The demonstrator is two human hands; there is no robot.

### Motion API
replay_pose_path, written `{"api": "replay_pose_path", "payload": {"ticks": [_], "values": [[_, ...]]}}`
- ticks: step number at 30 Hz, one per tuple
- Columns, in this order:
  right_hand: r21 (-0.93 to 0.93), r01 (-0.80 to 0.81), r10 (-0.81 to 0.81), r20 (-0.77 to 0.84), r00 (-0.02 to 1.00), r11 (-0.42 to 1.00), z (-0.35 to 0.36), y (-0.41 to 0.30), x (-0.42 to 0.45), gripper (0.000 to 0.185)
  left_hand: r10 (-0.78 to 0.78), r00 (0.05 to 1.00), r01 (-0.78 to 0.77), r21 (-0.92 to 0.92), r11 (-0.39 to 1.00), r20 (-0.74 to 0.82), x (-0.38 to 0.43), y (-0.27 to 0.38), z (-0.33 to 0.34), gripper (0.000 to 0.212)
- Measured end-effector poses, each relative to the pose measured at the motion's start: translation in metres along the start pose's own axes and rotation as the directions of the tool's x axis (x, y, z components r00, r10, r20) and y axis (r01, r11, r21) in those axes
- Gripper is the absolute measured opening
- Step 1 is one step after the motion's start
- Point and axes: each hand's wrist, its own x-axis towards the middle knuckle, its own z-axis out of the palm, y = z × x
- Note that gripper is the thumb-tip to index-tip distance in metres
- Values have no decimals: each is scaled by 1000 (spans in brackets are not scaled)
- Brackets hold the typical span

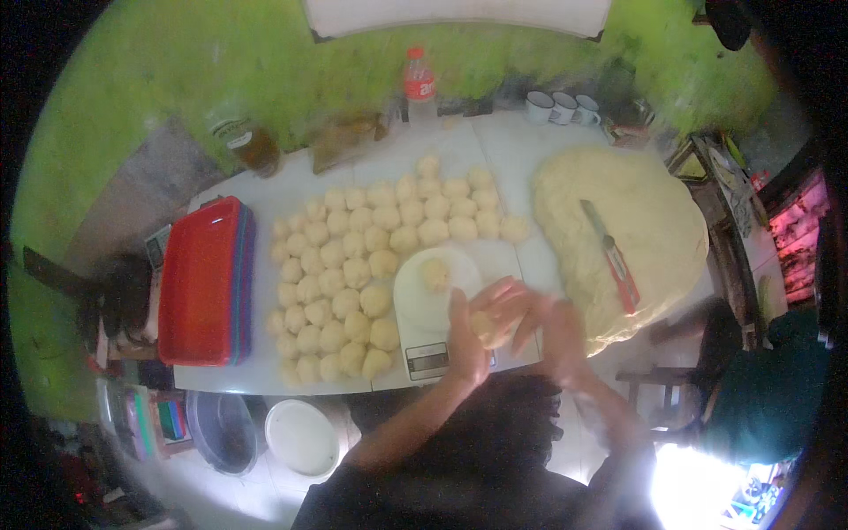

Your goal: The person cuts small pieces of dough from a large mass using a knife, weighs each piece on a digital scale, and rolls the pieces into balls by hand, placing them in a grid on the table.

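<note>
A small lump of dough (pixel 485 329) sits in my left hand (pixel 469 348), over the front right part of a white digital kitchen scale (pixel 409 311). My right hand (pixel 560 334) is blurred, its fingers reaching toward the lump; whether they touch it is unclear. One dough ball (pixel 435 273) rests on the scale's platform. Left of and behind the scale, rows of dough balls (pixel 344 271) cover much of the white tiled tabletop (pixel 262 192). To the right spreads a large mass of dough (pixel 656 218), with a red-handled knife (pixel 613 255) lying on it.
Stacked plastic trays (pixel 199 285), red on top, stand at the table's left end. Along the wall are a red-capped bottle (pixel 421 86), several enamel mugs (pixel 563 108) and a jar (pixel 255 151). A dark tub (pixel 222 434) and white-topped bucket (pixel 301 437) stand below the front edge.
</note>
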Motion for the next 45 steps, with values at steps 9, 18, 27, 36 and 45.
{"api": "replay_pose_path", "payload": {"ticks": [9,18,27,36,45], "values": [[-284,-47,-156,-652,742,958,29,23,-2,73,157,987,-161,179,971,34,-16,-69,34,58],[-733,-237,-222,-469,855,638,-116,72,16,49,568,630,-591,801,-90,529,177,13,24,39],[-672,-313,-28,-445,895,672,-141,95,3,31,237,839,-427,863,-269,489,198,-3,46,60],[-583,-106,-217,-456,863,806,-149,68,46,24,311,945,-106,994,7,99,191,-45,64,55],[-607,-112,74,-88,993,787,-142,46,0,34,421,897,-305,875,377,132,82,5,43,29]]}}
